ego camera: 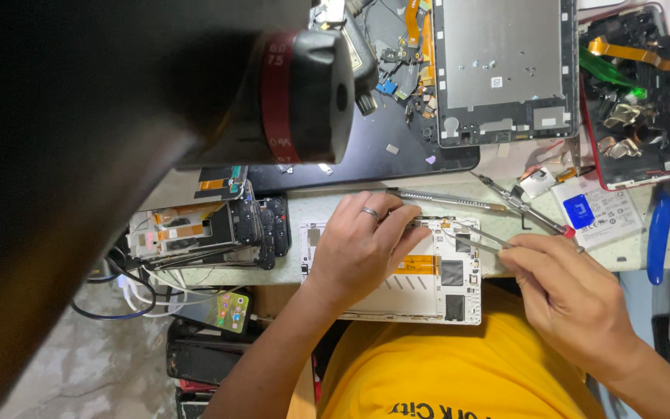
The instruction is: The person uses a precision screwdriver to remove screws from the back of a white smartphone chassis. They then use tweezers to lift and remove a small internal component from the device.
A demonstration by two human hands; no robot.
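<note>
The left hand [362,247] lies flat, fingers curled, on the white frame [428,295], pressing its upper edge. The right hand [568,291] is closed on tweezers [478,237], whose tips reach the frame's top between both hands. A screwdriver [443,199] lies just above the left hand; a battery [599,209] sits above the right.

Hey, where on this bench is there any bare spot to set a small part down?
One bare strip of pale bench lies between the dark mat and the white opened tablet frame under the left hand. Another small patch sits between the right hand holding tweezers and the blue-handled pliers. Elsewhere is crowded with parts.
</note>
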